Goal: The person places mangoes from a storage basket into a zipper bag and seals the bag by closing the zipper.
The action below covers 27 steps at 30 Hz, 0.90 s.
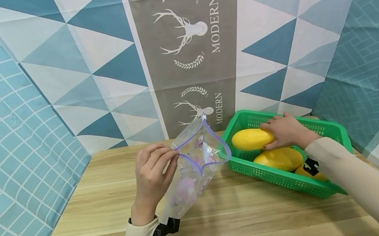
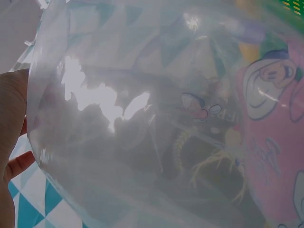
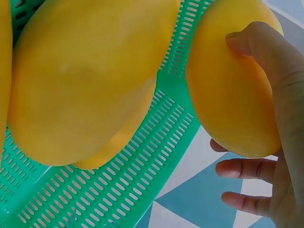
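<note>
My left hand (image 1: 153, 174) pinches the rim of a clear plastic zip bag (image 1: 189, 184) printed with pink cartoon figures. Its purple-edged mouth gapes toward the basket. In the left wrist view the bag (image 2: 142, 156) fills most of the frame, with part of the hand (image 2: 12, 142) at the left edge. My right hand (image 1: 286, 131) grips a smooth yellow mango (image 1: 251, 139) over the green basket (image 1: 342, 134). The right wrist view shows the thumb across this mango (image 3: 232, 95) and the other fingers spread around its far side.
Inside the basket lie another large yellow mango (image 1: 279, 160) and a further yellow fruit (image 1: 311, 172), partly covered by the right wrist. The basket stands at the right of the wooden table (image 1: 89, 218). Patterned cloth walls (image 1: 109, 64) rise behind and at both sides.
</note>
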Each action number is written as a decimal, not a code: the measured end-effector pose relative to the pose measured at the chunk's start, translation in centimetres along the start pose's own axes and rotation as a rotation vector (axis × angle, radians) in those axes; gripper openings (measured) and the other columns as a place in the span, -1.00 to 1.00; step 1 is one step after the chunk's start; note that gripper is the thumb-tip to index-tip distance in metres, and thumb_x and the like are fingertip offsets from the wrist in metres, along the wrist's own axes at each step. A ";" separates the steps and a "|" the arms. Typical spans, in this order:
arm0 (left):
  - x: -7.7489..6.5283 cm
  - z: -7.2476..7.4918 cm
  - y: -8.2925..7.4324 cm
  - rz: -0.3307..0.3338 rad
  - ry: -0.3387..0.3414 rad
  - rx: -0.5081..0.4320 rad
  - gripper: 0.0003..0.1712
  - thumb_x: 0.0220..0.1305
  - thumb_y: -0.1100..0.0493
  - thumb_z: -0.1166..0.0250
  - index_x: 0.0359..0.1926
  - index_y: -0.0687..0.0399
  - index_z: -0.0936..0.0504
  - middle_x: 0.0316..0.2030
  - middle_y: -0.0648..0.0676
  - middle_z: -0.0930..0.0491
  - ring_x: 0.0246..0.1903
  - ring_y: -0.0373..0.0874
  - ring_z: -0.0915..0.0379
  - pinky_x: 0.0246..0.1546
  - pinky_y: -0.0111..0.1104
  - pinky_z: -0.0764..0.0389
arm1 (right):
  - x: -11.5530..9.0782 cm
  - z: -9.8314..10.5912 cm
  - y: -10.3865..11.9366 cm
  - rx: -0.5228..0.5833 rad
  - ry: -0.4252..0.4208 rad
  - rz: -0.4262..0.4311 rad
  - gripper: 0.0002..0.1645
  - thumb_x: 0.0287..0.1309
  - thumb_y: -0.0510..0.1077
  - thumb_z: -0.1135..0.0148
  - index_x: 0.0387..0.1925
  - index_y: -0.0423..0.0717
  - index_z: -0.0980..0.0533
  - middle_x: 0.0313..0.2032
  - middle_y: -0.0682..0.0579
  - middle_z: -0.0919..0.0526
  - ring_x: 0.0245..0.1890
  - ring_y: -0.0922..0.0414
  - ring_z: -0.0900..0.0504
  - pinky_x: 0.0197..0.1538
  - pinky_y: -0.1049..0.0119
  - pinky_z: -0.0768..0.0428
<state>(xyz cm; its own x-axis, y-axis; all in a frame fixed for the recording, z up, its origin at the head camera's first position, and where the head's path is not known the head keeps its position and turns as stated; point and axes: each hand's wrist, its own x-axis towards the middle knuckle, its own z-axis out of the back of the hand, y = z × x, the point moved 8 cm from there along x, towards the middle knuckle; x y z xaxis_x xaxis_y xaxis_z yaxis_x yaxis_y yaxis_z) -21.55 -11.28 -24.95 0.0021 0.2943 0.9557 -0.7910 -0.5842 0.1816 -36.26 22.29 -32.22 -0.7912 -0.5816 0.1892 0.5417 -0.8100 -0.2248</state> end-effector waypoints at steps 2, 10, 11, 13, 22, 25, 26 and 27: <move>0.0 0.0 0.0 0.000 -0.001 -0.004 -0.76 0.42 0.21 -0.23 -0.33 0.25 -0.74 -0.35 0.13 -0.70 -0.20 0.14 -0.56 -0.23 -0.05 -0.45 | -0.1 0.1 0.0 -0.001 -0.001 -0.002 -0.40 -0.04 0.24 -0.42 -0.08 -0.05 -0.55 -0.36 0.05 -0.59 -0.42 0.05 -0.45 -0.30 -0.04 -0.38; 0.0 -0.1 0.0 -0.001 -0.002 -0.012 -0.77 0.41 0.22 -0.23 -0.33 0.25 -0.74 -0.35 0.14 -0.70 -0.21 0.14 -0.56 -0.23 -0.05 -0.44 | -0.5 1.0 -0.2 -0.048 -0.016 -0.002 -0.41 -0.05 0.26 -0.43 -0.11 -0.04 -0.54 -0.43 0.08 -0.54 -0.49 0.08 -0.35 -0.36 0.04 -0.32; 0.1 -0.1 0.0 0.000 -0.001 -0.012 -0.77 0.41 0.22 -0.23 -0.33 0.25 -0.74 -0.35 0.14 -0.70 -0.21 0.14 -0.56 -0.24 -0.05 -0.44 | -0.6 1.1 -0.2 -0.049 -0.019 -0.006 -0.41 -0.05 0.25 -0.43 -0.11 -0.04 -0.54 -0.43 0.07 -0.54 -0.50 0.08 -0.34 -0.37 0.05 -0.31; 0.0 -0.1 0.0 0.001 0.000 -0.010 -0.77 0.41 0.22 -0.23 -0.33 0.25 -0.74 -0.34 0.14 -0.70 -0.21 0.13 -0.56 -0.24 -0.06 -0.44 | -0.6 1.5 -0.2 -0.055 -0.023 -0.013 -0.41 -0.05 0.25 -0.42 -0.11 -0.05 -0.54 -0.43 0.08 -0.54 -0.50 0.08 -0.32 -0.37 0.06 -0.30; 0.1 0.0 0.0 0.000 -0.004 -0.010 -0.78 0.40 0.23 -0.24 -0.33 0.24 -0.74 -0.34 0.13 -0.70 -0.21 0.13 -0.56 -0.26 -0.07 -0.42 | -1.2 3.4 -0.3 -0.087 -0.038 -0.046 -0.37 -0.06 0.28 -0.41 -0.07 -0.04 -0.55 -0.46 0.09 -0.49 -0.49 0.08 -0.34 -0.38 0.11 -0.25; 0.1 0.0 0.0 0.000 -0.006 -0.011 -0.79 0.40 0.23 -0.24 -0.33 0.24 -0.74 -0.35 0.13 -0.70 -0.21 0.12 -0.56 -0.26 -0.06 -0.42 | -1.4 4.1 -0.3 -0.095 -0.056 -0.053 -0.36 -0.05 0.29 -0.41 -0.07 -0.05 -0.55 -0.47 0.09 -0.46 -0.49 0.08 -0.33 -0.39 0.11 -0.27; 0.1 0.0 0.0 0.000 -0.006 -0.011 -0.78 0.40 0.23 -0.23 -0.33 0.24 -0.74 -0.35 0.13 -0.70 -0.21 0.12 -0.56 -0.26 -0.06 -0.42 | -1.5 4.3 -0.3 -0.094 -0.064 -0.055 -0.35 -0.05 0.29 -0.41 -0.07 -0.06 -0.55 -0.47 0.08 -0.46 -0.49 0.08 -0.33 -0.39 0.11 -0.28; 0.1 0.0 0.0 0.001 -0.006 -0.011 -0.78 0.40 0.23 -0.23 -0.33 0.24 -0.74 -0.35 0.13 -0.70 -0.21 0.12 -0.56 -0.26 -0.06 -0.42 | -1.6 4.5 -0.3 -0.091 -0.068 -0.061 -0.35 -0.05 0.30 -0.41 -0.07 -0.06 -0.55 -0.46 0.08 -0.46 -0.48 0.08 -0.33 -0.39 0.11 -0.29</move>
<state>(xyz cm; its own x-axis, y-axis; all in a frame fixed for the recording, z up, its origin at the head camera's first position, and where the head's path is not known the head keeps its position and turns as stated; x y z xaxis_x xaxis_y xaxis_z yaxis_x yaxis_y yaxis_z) -21.56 -11.26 -24.86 0.0054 0.2893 0.9572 -0.7978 -0.5758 0.1785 -33.88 23.10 -28.11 -0.7991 -0.5375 0.2692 0.4625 -0.8358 -0.2960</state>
